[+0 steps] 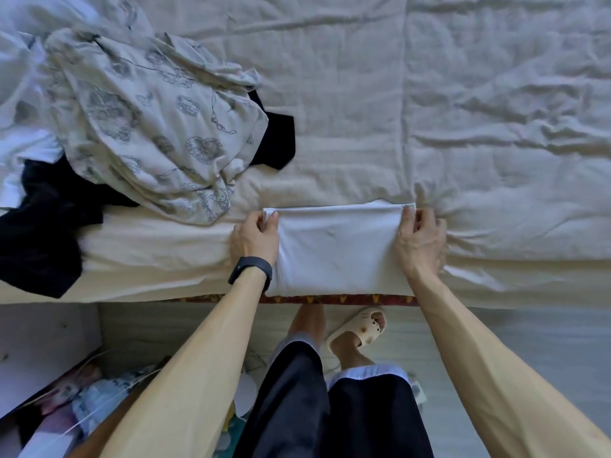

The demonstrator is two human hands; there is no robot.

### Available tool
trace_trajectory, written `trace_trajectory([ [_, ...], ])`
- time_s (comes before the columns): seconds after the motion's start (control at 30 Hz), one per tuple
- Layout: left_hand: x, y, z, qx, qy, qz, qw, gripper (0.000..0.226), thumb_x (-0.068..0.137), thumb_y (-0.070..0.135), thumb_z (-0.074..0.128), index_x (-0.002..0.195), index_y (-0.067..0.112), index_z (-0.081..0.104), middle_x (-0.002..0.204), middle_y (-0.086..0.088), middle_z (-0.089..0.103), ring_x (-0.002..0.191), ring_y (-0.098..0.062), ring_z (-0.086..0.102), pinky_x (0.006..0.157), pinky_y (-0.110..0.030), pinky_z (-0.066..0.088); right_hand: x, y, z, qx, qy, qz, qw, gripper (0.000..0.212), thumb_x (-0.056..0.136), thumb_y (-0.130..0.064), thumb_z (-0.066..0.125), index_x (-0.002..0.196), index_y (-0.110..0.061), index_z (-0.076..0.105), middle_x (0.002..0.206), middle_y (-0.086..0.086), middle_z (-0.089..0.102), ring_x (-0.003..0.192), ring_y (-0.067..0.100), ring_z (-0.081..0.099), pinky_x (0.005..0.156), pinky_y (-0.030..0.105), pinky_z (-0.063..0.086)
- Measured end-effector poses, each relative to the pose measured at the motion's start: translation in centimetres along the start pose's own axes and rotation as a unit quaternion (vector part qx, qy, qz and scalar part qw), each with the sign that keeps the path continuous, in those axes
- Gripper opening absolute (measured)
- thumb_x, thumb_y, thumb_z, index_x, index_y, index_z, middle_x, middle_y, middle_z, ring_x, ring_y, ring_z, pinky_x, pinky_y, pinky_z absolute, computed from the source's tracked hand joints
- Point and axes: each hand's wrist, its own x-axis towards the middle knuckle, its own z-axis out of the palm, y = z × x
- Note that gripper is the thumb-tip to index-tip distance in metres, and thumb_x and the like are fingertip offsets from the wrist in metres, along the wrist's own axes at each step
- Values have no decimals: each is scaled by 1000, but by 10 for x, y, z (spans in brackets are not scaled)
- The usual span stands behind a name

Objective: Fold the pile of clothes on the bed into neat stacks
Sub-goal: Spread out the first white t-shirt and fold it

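A white garment [337, 249], folded into a flat rectangle, lies at the near edge of the bed [479, 127]. My left hand [254, 239] pinches its far left corner, thumb and fingers closed on the cloth. At the far right corner, my right hand [421, 241] pinches the fabric the same way. An unfolded pile sits to the left: a cream printed garment [158, 127] draped over black clothing [43, 226], with a black piece [281, 140] poking out on its right side.
The bed's wrinkled cream cover spreads wide to the right and beyond the white garment. Below the bed edge are my legs in dark shorts [334, 408], a beige slipper [363, 328] and a box of clutter [66, 408] at the lower left.
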Motion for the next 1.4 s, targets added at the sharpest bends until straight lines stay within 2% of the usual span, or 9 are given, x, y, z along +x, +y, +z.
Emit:
trace_trajectory([
  [0.13,-6,5,-4,-53,23,-51,997,41,88,60,62,99,25,43,78,11,52,63,-10,49,50,-25,27,-3,-3,-6,53,7,20,998,42,98,-57,47,110,-17,52,110,5,57,98,28,53,81,36,34],
  [0.3,-8,-10,-23,-50,-108,-93,989,54,82,71,60,104,23,52,90,8,58,76,-9,54,60,-30,41,-25,13,-26,112,-77,45,990,59,83,-77,55,110,-25,51,107,-5,58,94,15,57,79,33,41],
  [0.4,-13,-25,-30,-224,-214,-97,946,46,84,45,76,118,18,60,112,-2,71,96,-18,69,82,-36,58,-36,30,-33,152,-147,60,976,52,83,-71,66,111,-28,55,106,-10,65,98,11,65,80,32,52],
  [0.47,-15,-38,-31,-308,-257,-98,911,46,79,33,79,119,21,62,113,-3,74,96,-15,73,75,-28,60,-34,39,-36,176,-175,60,967,37,86,-63,70,105,-33,58,104,-5,70,97,15,70,85,40,58],
  [0.67,-12,-44,-25,-294,-239,-54,924,62,69,52,77,121,23,60,121,-3,68,112,-21,65,98,-45,53,-20,39,-44,234,-239,34,942,31,94,-49,66,106,-21,62,105,5,73,79,6,73,60,18,54],
  [0.83,-7,-38,-33,-261,-267,-26,927,62,71,68,75,117,31,54,125,-3,66,112,-24,66,100,-54,51,-16,33,-58,264,-280,46,922,19,97,-42,66,110,-29,67,110,-1,75,94,17,75,68,31,62],
  [1.1,-57,35,-78,-252,-293,23,922,91,66,76,70,135,19,52,123,-7,68,104,-23,68,89,-44,57,-59,14,-161,293,-216,18,931,20,99,-44,62,110,-29,69,106,3,76,93,27,75,85,54,59],
  [1.17,-84,63,-89,-290,-322,28,901,90,59,73,75,125,15,58,110,-8,74,91,-22,73,74,-35,60,-73,10,-209,308,-192,-7,932,20,99,-43,62,111,-28,67,108,7,75,91,27,75,77,50,61],
  [1.4,-209,157,-87,-377,-499,31,780,60,90,59,57,136,21,60,133,-16,63,119,-37,62,86,-52,57,-141,10,-411,327,-88,-91,937,19,100,-30,65,112,-16,69,106,17,75,78,21,72,66,32,61],
])
